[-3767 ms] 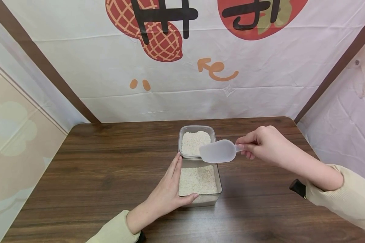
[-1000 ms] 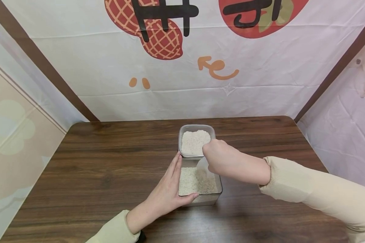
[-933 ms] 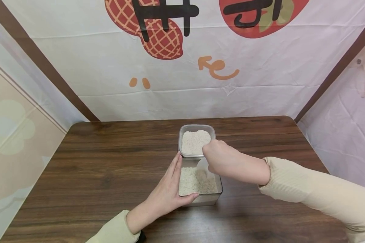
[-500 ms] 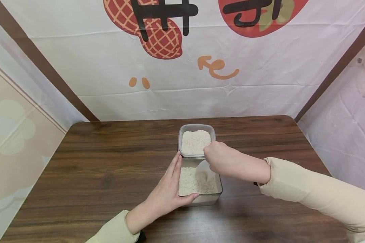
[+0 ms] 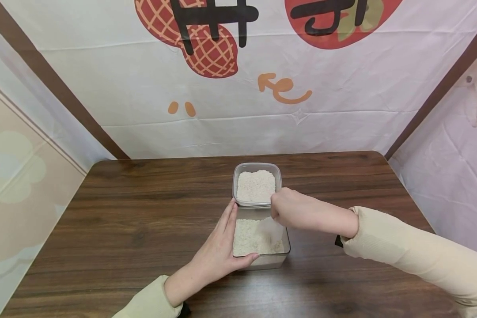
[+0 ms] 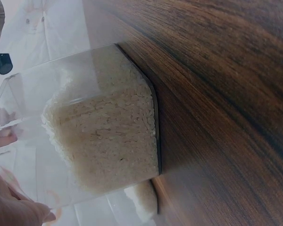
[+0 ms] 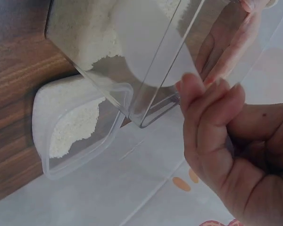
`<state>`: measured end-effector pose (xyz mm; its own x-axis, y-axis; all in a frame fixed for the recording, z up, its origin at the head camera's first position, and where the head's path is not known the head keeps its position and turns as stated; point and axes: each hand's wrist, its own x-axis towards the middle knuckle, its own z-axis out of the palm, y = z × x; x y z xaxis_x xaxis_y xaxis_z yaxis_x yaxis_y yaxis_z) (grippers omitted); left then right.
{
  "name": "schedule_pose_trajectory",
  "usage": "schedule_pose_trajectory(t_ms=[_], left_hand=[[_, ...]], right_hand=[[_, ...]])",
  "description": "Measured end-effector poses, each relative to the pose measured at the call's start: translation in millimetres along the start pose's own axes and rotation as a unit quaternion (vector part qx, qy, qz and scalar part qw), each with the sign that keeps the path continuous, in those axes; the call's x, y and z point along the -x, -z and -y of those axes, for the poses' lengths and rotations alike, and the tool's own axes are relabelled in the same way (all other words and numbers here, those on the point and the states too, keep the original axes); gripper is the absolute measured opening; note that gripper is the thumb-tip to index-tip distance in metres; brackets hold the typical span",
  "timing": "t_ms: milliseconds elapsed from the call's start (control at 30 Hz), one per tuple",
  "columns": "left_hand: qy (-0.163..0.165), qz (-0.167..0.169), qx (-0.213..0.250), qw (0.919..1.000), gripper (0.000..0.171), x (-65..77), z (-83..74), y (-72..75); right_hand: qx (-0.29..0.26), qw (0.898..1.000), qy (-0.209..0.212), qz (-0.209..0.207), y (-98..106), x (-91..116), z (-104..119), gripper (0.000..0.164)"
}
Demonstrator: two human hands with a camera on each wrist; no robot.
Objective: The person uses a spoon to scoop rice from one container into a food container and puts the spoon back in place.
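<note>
A clear square container of white rice stands on the table. My left hand lies along its left side with fingers straight, its thumb across the near edge. My right hand grips the handle of a translucent white scoop over the container's right side, fingers curled round it in the right wrist view. The scoop's bowl points down inside the container, its lower end in the rice. Directly behind is a smaller plastic tub, also holding rice, close against the container.
The dark wooden table extends to both sides of the containers. A white printed cloth hangs behind its far edge. Cloth panels stand at the left and right.
From beside the tub, my right hand has brought the scoop left and down into the large container. Lately it has shifted slightly right and nearer. The left hand stays put.
</note>
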<state>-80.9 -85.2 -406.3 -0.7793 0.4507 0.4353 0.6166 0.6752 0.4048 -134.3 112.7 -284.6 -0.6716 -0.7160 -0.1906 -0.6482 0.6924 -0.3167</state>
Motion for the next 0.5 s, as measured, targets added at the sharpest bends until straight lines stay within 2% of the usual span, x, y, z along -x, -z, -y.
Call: schedule_pose_trajectory(t_ms=[200, 500], left_hand=[[-0.002, 0.000, -0.003, 1.0000, 0.106, 0.6, 0.1, 0.5], [-0.010, -0.004, 0.000, 0.9999, 0.105, 0.2, 0.8, -0.4]], right_hand=[[-0.018, 1.000, 0.016, 0.000, -1.3, 2.8, -2.1, 0.043], [-0.050, 0.999, -0.007, 0.018, -2.4, 5.1, -4.0, 0.036]])
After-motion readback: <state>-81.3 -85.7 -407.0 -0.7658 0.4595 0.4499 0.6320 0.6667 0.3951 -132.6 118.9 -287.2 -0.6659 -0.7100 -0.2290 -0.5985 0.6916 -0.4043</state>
